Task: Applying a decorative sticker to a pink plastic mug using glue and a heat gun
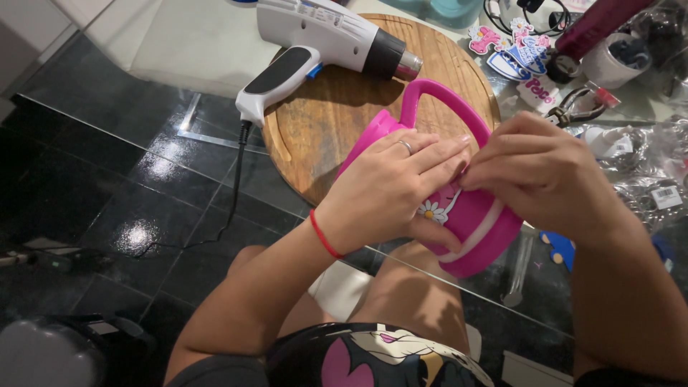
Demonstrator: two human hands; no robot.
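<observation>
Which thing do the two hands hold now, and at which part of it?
Both hands hold the pink bottle by its body: the left hand wraps around its side, and the right hand presses its fingertips on the decorated front.

A person seen from above, with both forearms bare. The left hand (390, 190) wears a thin silver-coloured band ring (405, 146) on one finger, and a slim red cord bracelet (325, 236) circles the left wrist. The right hand (548, 175) wears nothing visible. The black top (373, 358) carries a cartoon print with pink and white shapes. The legs are bare.
</observation>
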